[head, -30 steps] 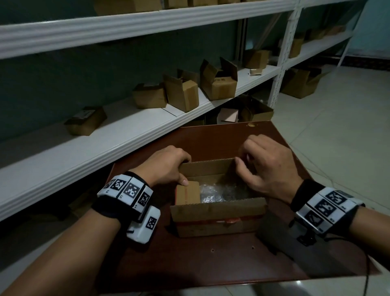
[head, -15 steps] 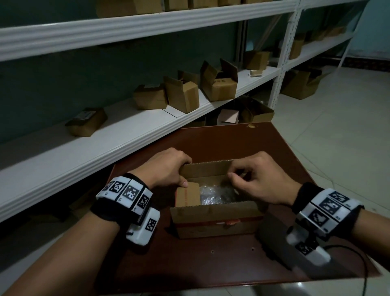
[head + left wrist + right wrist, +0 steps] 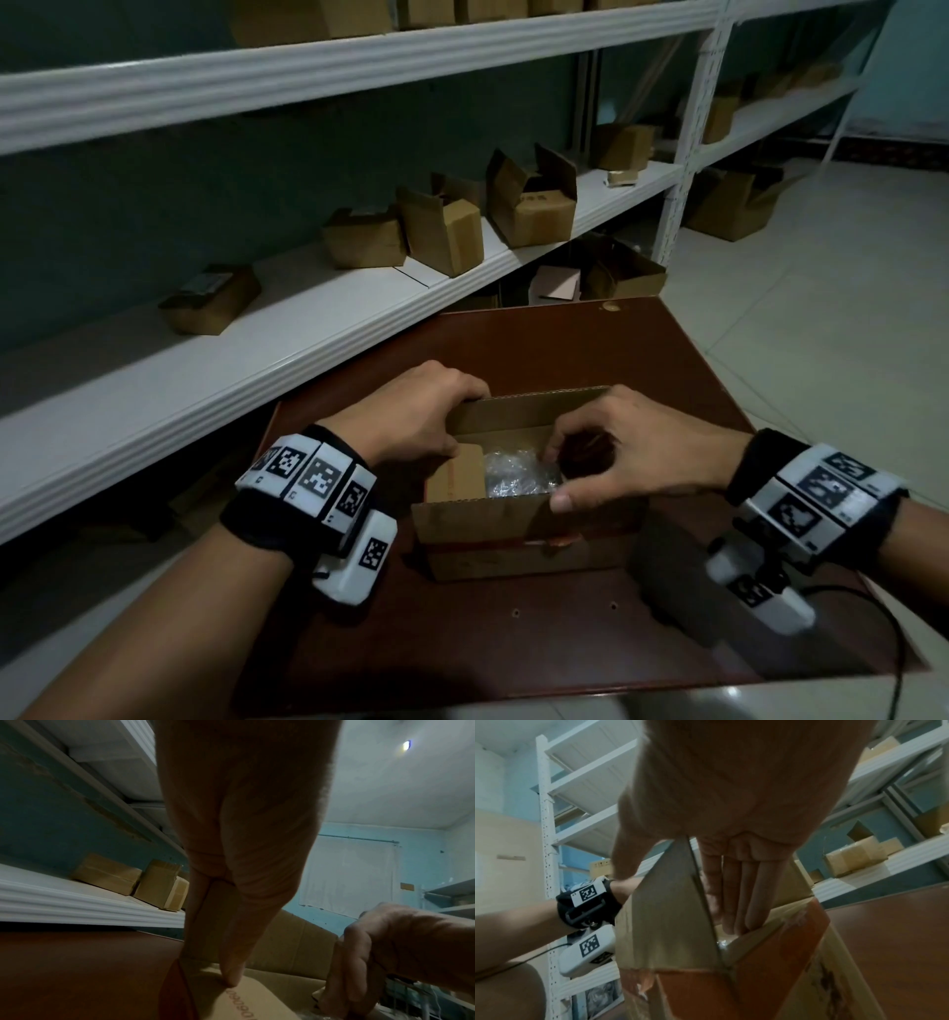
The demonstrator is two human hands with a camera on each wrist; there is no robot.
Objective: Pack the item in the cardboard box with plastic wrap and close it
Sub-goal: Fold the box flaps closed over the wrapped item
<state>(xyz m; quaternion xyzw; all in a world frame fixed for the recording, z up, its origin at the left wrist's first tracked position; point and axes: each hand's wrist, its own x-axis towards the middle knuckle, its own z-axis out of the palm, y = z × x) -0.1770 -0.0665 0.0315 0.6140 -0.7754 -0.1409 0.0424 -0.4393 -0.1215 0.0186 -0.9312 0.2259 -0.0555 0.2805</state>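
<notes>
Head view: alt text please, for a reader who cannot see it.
Two hands work at an open cardboard box holding crinkled plastic wrap on a dark reddish table: the left hand grips its left end, the right hand reaches inside at the right. White shelves with other boxes stand behind.

A reddish-brown, rectangular wooden surface (image 3: 565,349) stands just beside a long white shelf rack (image 3: 308,329). An open brown cardboard box (image 3: 513,529), with reddish tape across its near wall, sits directly on the surface, toward its near middle. Just right of the box lies a dark grey blurred shape (image 3: 672,580), too unclear to identify. A small pale mark (image 3: 611,307) shows at the surface's far edge.
</notes>
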